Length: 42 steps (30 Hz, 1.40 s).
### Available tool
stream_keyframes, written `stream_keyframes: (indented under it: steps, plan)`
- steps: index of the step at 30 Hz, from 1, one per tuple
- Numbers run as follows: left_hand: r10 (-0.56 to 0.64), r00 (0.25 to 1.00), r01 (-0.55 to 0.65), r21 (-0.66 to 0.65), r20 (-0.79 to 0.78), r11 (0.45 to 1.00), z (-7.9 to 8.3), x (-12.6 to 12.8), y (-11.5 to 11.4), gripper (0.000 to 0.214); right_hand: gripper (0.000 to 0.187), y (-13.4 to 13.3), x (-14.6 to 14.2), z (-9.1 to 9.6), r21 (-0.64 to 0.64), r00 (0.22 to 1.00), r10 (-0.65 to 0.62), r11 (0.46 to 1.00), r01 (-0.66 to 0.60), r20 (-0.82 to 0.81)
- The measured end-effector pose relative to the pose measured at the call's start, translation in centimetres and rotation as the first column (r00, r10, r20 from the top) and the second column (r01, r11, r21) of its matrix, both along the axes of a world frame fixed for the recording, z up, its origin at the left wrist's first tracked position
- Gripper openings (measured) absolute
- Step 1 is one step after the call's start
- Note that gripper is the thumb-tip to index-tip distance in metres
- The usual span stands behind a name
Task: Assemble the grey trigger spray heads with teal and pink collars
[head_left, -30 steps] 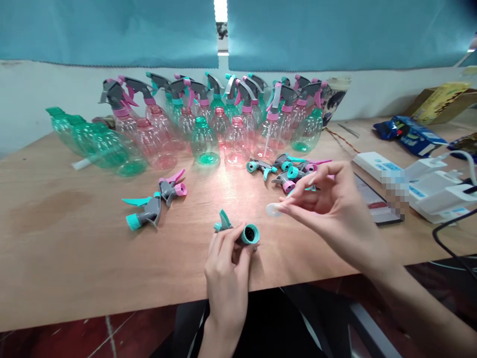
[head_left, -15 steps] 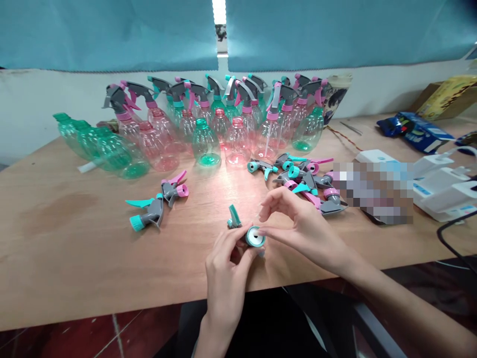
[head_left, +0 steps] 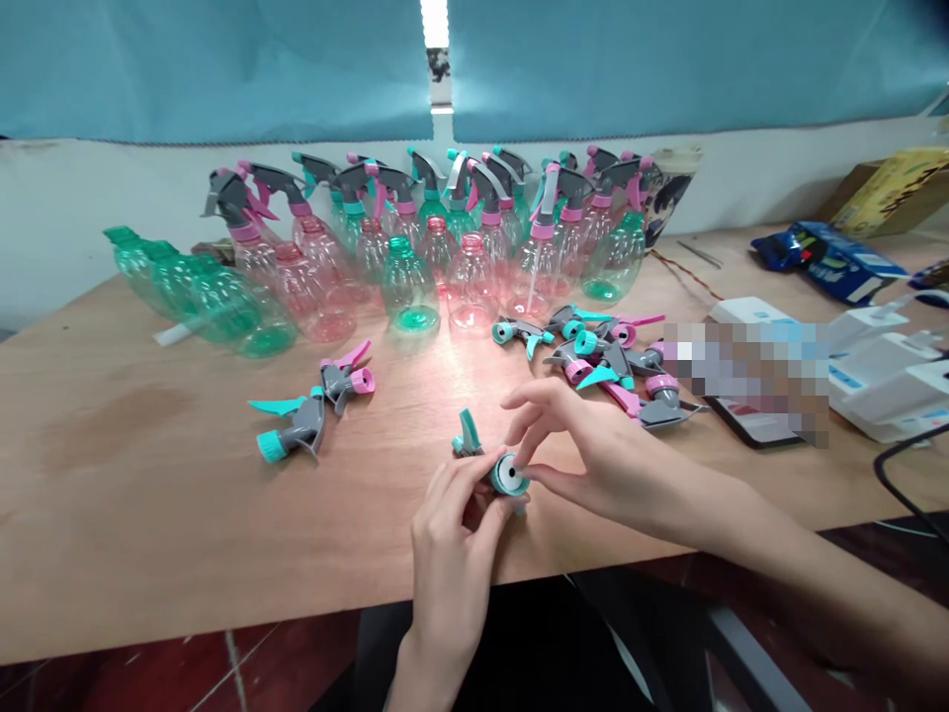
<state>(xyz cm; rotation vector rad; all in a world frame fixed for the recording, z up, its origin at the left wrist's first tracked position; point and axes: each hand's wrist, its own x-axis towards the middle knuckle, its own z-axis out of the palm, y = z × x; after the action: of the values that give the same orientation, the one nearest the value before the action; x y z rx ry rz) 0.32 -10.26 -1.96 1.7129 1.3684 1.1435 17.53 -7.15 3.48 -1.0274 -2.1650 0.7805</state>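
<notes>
Near the middle of the front edge of a wooden bench [head_left: 170, 534], seen in the head view, a left hand [head_left: 450, 534] is clamped around a grey-and-teal sprayer head [head_left: 470, 445], its teal collar [head_left: 496, 481] facing up and toward the right edge. The right hand [head_left: 593, 460] holds thumb and forefinger at the white disc [head_left: 506, 481] seated in the collar; whether they pinch it cannot be told. The sprayer head looks light and stiff, its smooth plastic perhaps a little slippery, best gripped by the body just behind the collar, clear of the hinged trigger [head_left: 469, 430]. The thin disc probably bends easily and is likely best taken by its rim.
</notes>
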Motion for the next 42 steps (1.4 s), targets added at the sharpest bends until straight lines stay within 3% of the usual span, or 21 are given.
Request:
stream_keyframes:
  steps: [4, 8, 16, 23, 30, 35, 42]
  plan:
    - [-0.006, 1.000, 0.006, 0.024, -0.001, 1.000, 0.0, 0.0, 0.0, 0.025, 0.054, -0.1, 0.1, 0.4, 0.035, 0.993, 0.064, 0.997, -0.068, 0.103]
    - [-0.005, 1.000, 0.006, 0.056, -0.020, 0.998, 0.0, 0.1, -0.1, 0.023, 0.055, -0.3, -0.2, 0.6, 0.169, 0.979, 0.104, 0.977, -0.133, 0.175]
    - [-0.008, 0.997, 0.014, 0.089, -0.072, 0.996, 0.1, 0.1, -0.1, 0.019, 0.058, -0.3, -0.9, 0.4, 0.199, 0.971, 0.194, 0.955, -0.219, 0.137]
    - [-0.019, 0.998, 0.024, 0.076, -0.065, 0.997, -0.2, 0.0, -0.1, 0.025, 0.057, -0.6, -0.5, -0.5, 0.250, 0.974, 0.157, 0.949, -0.194, 0.161]
    - [-0.071, 0.996, 0.074, 0.060, -0.052, 0.995, 0.1, -0.1, 0.0, 0.035, 0.041, -0.8, -0.1, -0.6, 0.184, 0.982, 0.130, 0.971, -0.155, 0.139]
    - [-0.052, 0.997, 0.055, 0.069, -0.049, 0.996, 0.1, 0.0, 0.0, 0.029, 0.029, -0.7, -0.4, -0.5, 0.222, 0.982, 0.133, 0.962, -0.161, 0.133]
    - [-0.064, 0.997, 0.067, 0.072, -0.043, 0.995, 0.1, -0.1, 0.1, 0.028, 0.042, -0.7, -0.5, -2.1, 0.280, 0.994, 0.107, 0.954, -0.106, 0.013]
